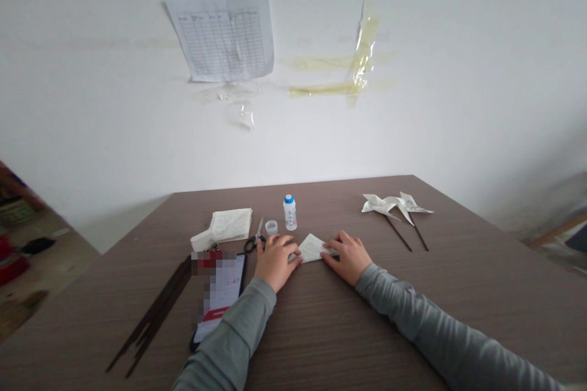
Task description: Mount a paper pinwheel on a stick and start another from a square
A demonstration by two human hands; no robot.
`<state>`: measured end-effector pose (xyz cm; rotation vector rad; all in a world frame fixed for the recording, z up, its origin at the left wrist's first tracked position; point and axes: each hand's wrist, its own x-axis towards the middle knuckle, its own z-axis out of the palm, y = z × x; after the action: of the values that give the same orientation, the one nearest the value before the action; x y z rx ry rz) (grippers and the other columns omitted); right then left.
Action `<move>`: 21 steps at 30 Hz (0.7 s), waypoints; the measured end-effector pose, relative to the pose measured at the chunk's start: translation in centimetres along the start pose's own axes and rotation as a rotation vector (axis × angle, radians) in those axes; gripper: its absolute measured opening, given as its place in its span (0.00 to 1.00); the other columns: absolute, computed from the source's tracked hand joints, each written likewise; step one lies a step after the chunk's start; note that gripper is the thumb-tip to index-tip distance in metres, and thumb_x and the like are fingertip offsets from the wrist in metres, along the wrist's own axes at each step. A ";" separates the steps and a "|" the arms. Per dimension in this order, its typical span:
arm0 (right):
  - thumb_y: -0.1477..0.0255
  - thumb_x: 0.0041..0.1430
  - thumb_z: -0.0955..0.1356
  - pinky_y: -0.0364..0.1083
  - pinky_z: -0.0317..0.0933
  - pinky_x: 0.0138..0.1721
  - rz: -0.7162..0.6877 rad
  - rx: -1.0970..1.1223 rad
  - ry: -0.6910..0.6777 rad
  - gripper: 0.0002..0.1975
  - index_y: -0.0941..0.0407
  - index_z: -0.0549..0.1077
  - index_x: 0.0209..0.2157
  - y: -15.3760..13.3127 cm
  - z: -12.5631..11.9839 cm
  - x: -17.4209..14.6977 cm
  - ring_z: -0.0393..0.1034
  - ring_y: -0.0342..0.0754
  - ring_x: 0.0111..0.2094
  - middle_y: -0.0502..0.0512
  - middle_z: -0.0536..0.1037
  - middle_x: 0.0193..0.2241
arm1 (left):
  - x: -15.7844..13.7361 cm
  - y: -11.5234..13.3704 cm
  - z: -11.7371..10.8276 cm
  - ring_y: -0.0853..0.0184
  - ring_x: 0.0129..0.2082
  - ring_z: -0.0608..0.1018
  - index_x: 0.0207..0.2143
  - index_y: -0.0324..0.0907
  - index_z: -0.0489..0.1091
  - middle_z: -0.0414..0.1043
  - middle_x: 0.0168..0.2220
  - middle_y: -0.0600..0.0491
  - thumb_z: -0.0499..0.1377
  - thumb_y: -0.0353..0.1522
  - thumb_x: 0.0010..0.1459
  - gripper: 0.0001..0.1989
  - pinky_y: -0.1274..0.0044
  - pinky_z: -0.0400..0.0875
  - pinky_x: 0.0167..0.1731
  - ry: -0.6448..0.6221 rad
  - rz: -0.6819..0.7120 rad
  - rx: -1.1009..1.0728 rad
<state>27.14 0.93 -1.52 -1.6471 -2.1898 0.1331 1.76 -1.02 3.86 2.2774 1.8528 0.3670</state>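
A small printed sheet of paper (312, 248), folded into a triangle, lies on the table between my hands. My left hand (275, 259) has its left corner between thumb and fingers. At the opposite corner, my right hand (349, 256) pinches the paper with thumb and forefinger. The fingertips of both hands cover those corners. Close behind the paper stands an upright white glue bottle (290, 215) with a blue top. Its clear cap (271, 227) sits beside it. Black-handled scissors (255, 239) lie just beyond my left hand.
Two paper pinwheels (389, 204) on dark sticks lie at the right. On the left are a stack of paper (232, 224), a bundle of dark sticks (153, 311) and a phone (220, 299) partly under my left sleeve. A white wall (293, 146) rises behind the table (458, 256).
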 end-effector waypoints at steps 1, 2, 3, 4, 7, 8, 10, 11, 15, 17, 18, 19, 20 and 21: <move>0.64 0.81 0.80 0.56 0.75 0.63 0.016 -0.012 -0.003 0.12 0.47 0.96 0.59 -0.3 -0.1 0.0 0.88 0.63 0.60 0.59 0.90 0.55 | 0.0 -0.3 0.3 0.38 0.85 0.76 0.51 0.57 0.94 0.87 0.79 0.53 0.73 0.33 0.78 0.09 0.28 0.61 0.88 0.007 0.011 -0.001; 0.63 0.80 0.80 0.57 0.75 0.63 0.032 -0.025 -0.002 0.12 0.47 0.95 0.58 -0.7 -0.1 0.0 0.88 0.64 0.60 0.59 0.90 0.55 | 0.1 -0.5 0.5 0.37 0.85 0.76 0.51 0.58 0.94 0.87 0.79 0.54 0.73 0.34 0.78 0.08 0.28 0.62 0.87 0.009 0.014 0.001; 0.62 0.80 0.81 0.57 0.75 0.63 0.047 -0.036 0.001 0.12 0.47 0.95 0.58 -1.0 -0.1 0.0 0.88 0.64 0.60 0.60 0.90 0.55 | 0.1 -0.7 0.8 0.37 0.85 0.76 0.50 0.58 0.94 0.87 0.79 0.54 0.74 0.34 0.77 0.08 0.29 0.63 0.87 0.011 0.011 0.004; 0.61 0.80 0.81 0.58 0.75 0.63 0.061 -0.047 0.004 0.12 0.48 0.94 0.59 -1.4 -0.1 0.0 0.88 0.65 0.60 0.61 0.90 0.56 | 0.1 -0.8 1.0 0.37 0.85 0.77 0.50 0.58 0.94 0.87 0.79 0.54 0.74 0.34 0.77 0.08 0.30 0.63 0.87 0.015 0.005 0.009; 0.58 0.79 0.83 0.59 0.75 0.63 0.110 -0.079 0.010 0.14 0.49 0.93 0.59 -2.5 -0.1 0.0 0.88 0.67 0.60 0.64 0.90 0.57 | 0.1 -0.6 1.5 0.38 0.85 0.77 0.52 0.58 0.94 0.88 0.79 0.53 0.73 0.35 0.78 0.09 0.31 0.64 0.88 0.041 -0.004 0.030; 0.57 0.78 0.84 0.59 0.74 0.63 0.128 -0.088 0.014 0.15 0.49 0.93 0.58 -2.7 0.0 0.0 0.88 0.67 0.61 0.64 0.90 0.57 | 0.1 -0.4 1.7 0.38 0.85 0.77 0.52 0.58 0.94 0.88 0.78 0.53 0.73 0.35 0.78 0.09 0.31 0.65 0.88 0.048 -0.004 0.039; 0.54 0.76 0.85 0.59 0.74 0.63 0.155 -0.094 0.016 0.18 0.49 0.92 0.58 -3.0 0.0 -0.1 0.87 0.68 0.62 0.64 0.90 0.57 | 0.2 -0.1 1.9 0.38 0.84 0.78 0.53 0.58 0.94 0.88 0.78 0.53 0.73 0.36 0.79 0.08 0.31 0.64 0.88 0.054 -0.001 0.055; 0.54 0.75 0.86 0.60 0.74 0.63 0.163 -0.093 0.012 0.19 0.49 0.92 0.58 -3.1 0.0 -0.1 0.87 0.69 0.62 0.64 0.89 0.58 | 0.2 0.0 1.9 0.38 0.84 0.78 0.54 0.58 0.93 0.88 0.78 0.53 0.74 0.36 0.79 0.08 0.31 0.64 0.88 0.053 -0.001 0.060; 0.54 0.74 0.85 0.63 0.73 0.67 0.203 -0.074 -0.005 0.22 0.48 0.91 0.62 -3.1 0.0 0.0 0.84 0.72 0.66 0.66 0.88 0.61 | 0.3 0.0 1.9 0.37 0.84 0.77 0.54 0.57 0.93 0.88 0.78 0.52 0.73 0.37 0.80 0.07 0.31 0.65 0.87 0.042 0.003 0.055; 0.55 0.73 0.86 0.64 0.73 0.67 0.221 -0.049 0.004 0.26 0.47 0.91 0.66 -2.9 0.1 0.0 0.82 0.74 0.67 0.67 0.88 0.63 | 0.3 0.0 1.8 0.37 0.84 0.77 0.54 0.56 0.93 0.88 0.78 0.50 0.73 0.36 0.80 0.07 0.31 0.65 0.87 0.038 0.005 0.042; 0.56 0.72 0.86 0.64 0.74 0.67 0.228 -0.035 0.009 0.28 0.47 0.90 0.69 -2.8 0.1 0.1 0.82 0.74 0.68 0.67 0.87 0.64 | 0.3 -0.1 1.8 0.37 0.84 0.78 0.54 0.56 0.93 0.88 0.78 0.50 0.73 0.36 0.80 0.07 0.31 0.65 0.87 0.036 0.004 0.036; 0.57 0.71 0.86 0.65 0.74 0.67 0.233 -0.022 0.011 0.31 0.46 0.89 0.71 -2.7 0.1 0.1 0.82 0.75 0.68 0.68 0.87 0.65 | 0.3 -0.1 1.8 0.38 0.84 0.78 0.54 0.56 0.93 0.88 0.78 0.50 0.74 0.36 0.79 0.07 0.31 0.65 0.88 0.034 0.001 0.030; 0.58 0.69 0.86 0.66 0.74 0.67 0.239 -0.013 0.011 0.34 0.45 0.88 0.74 -2.5 0.1 0.1 0.81 0.77 0.68 0.68 0.87 0.66 | 0.3 -0.1 1.7 0.38 0.84 0.78 0.53 0.56 0.92 0.88 0.78 0.50 0.74 0.36 0.79 0.06 0.32 0.65 0.88 0.032 -0.004 0.024; 0.59 0.69 0.86 0.68 0.74 0.68 0.247 -0.007 0.007 0.36 0.44 0.87 0.76 -2.3 0.1 0.2 0.81 0.78 0.69 0.69 0.87 0.67 | 0.3 0.0 1.7 0.38 0.84 0.78 0.53 0.56 0.92 0.88 0.78 0.51 0.74 0.36 0.79 0.06 0.32 0.65 0.88 0.030 -0.008 0.019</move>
<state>24.99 0.42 -0.84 -1.9141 -1.9759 0.1874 2.30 -0.73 2.26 2.2883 1.8874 0.3858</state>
